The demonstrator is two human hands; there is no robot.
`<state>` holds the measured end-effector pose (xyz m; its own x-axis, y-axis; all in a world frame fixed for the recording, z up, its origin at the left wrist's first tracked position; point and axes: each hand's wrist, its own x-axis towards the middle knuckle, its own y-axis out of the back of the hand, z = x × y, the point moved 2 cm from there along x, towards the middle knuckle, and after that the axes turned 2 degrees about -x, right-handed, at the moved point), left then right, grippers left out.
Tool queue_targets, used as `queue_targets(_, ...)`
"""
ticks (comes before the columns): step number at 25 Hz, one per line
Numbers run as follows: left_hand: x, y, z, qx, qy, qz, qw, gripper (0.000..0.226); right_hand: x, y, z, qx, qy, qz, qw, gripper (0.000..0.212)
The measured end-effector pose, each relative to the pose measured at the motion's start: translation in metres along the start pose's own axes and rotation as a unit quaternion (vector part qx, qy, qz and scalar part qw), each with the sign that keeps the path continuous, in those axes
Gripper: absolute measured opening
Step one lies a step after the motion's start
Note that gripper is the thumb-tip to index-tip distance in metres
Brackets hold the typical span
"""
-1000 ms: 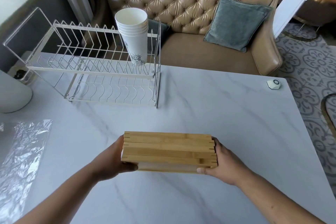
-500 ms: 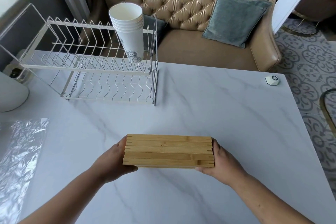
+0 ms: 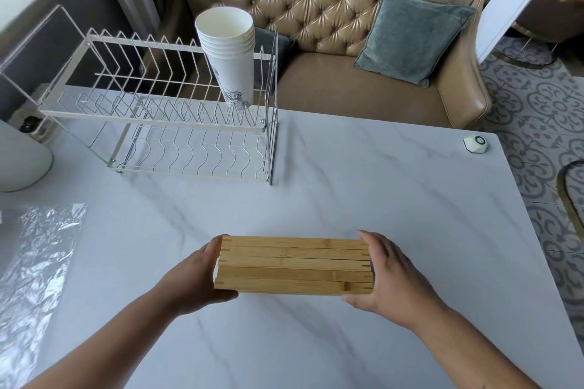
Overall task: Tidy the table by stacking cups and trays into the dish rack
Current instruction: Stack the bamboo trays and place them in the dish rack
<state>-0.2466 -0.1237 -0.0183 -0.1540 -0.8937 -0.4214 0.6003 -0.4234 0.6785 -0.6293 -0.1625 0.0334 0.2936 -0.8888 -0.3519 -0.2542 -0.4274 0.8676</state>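
At six o'clock, left hand (image 3: pixel 192 281) and right hand (image 3: pixel 392 275) have fingers clamped on the tray stack (image 3: pixel 294 262); at eleven o'clock, cups (image 3: pixel 229 50) stand in the dish rack (image 3: pixel 151 122).

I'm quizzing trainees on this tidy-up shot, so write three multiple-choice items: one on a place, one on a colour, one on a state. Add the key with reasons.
1. Where does the stack of paper cups stand?
A. On the upper tier of the dish rack
B. On its lower tier
C. On the floor

2. What colour is the stack of trays?
A. White
B. Black
C. Light brown wood

3. What are the left hand and right hand doing?
A. Lying idle
B. Holding the stack of trays, one at each end
C. Lifting a cup

Key:
1 A: the cups stand at the right end of the upper tier.
2 C: the bamboo grain shows.
3 B: one hand is at each end of the stack.
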Motion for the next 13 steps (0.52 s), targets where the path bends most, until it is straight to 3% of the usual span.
queue_targets(3,0.001,0.000,-0.001,0.008,0.000,0.000,1.000,0.093,0.010,-0.002,-0.042,-0.111,0.083,-0.006,0.990,0.114)
queue_targets(7,0.002,0.000,0.000,0.016,0.003,0.001,1.000,0.096,0.036,-0.022,-0.106,-0.201,0.120,-0.048,0.971,0.110)
queue_targets(13,0.000,-0.002,0.000,0.011,0.011,0.010,1.000,0.094,0.052,-0.040,-0.142,-0.247,0.113,-0.038,0.962,0.070)
